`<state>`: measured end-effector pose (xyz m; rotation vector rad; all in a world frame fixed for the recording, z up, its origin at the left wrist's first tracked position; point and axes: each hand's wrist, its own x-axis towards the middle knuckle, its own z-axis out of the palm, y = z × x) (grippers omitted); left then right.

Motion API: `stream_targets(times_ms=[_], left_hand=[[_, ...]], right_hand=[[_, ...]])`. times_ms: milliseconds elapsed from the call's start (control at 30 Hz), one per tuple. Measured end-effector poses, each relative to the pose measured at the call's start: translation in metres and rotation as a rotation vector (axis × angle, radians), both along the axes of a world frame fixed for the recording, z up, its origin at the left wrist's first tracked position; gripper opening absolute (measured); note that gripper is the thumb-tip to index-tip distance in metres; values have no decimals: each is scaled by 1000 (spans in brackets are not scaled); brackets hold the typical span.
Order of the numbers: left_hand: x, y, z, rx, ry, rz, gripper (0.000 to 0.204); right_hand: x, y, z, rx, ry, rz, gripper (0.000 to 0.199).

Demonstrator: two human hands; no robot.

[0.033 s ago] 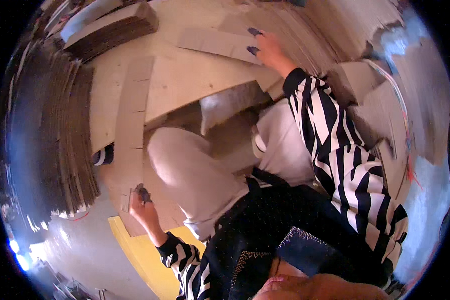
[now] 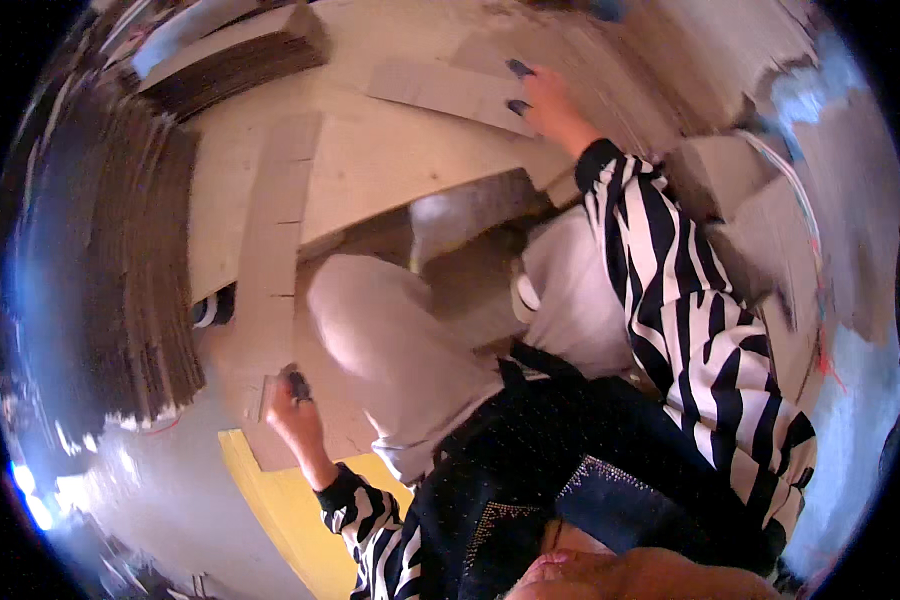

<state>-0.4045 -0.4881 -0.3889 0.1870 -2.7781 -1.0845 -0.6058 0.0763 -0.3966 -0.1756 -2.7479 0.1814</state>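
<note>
My left hand (image 2: 295, 418), dark covers on its fingertips, is closed around the near end of a long slit cardboard strip (image 2: 275, 220). That strip runs away from me across the wooden board and past my knee. Over at the far right, my right hand (image 2: 560, 112) reaches to the end of another cardboard strip (image 2: 440, 92) lying on the board. Its two dark-capped fingers are spread apart at that strip's end, beside a stack of cardboard pieces (image 2: 625, 75). Whether they press on the strip is hard to tell.
The pale wooden board (image 2: 370, 160) lies in front of my knees. A tall cardboard stack (image 2: 120, 270) stands at the left, and a bundle of cardboard (image 2: 235, 60) at the far left. White and red cords (image 2: 795, 185) hang at the right. A yellow panel (image 2: 295, 515) is near my left forearm.
The whole view has shifted slightly, so things appear a little further right. Both hands keep about the same places beside the strips.
</note>
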Motion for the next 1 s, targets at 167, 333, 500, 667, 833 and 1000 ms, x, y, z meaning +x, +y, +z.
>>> stream_targets(times_ms=[167,333,500,667,833,1000], left_hand=[[-47,15,40,-142,78,-184,16],[-171,45,18,-187,199,-364,19],[-270,87,10,-713,220,-169,41],[-265,83,-38,-949,107,-270,60],[-209,102,-21,-989,212,-569,55],[-217,103,-34,-836,65,-515,51]], right_hand=[[-8,-33,39,187,-330,-124,40],[-21,-43,63,330,-208,-141,28],[-30,-38,55,104,-89,-123,28],[-8,-104,59,-242,-100,53,20],[-10,-126,38,-205,-81,219,17],[-18,-113,22,-137,-202,246,20]])
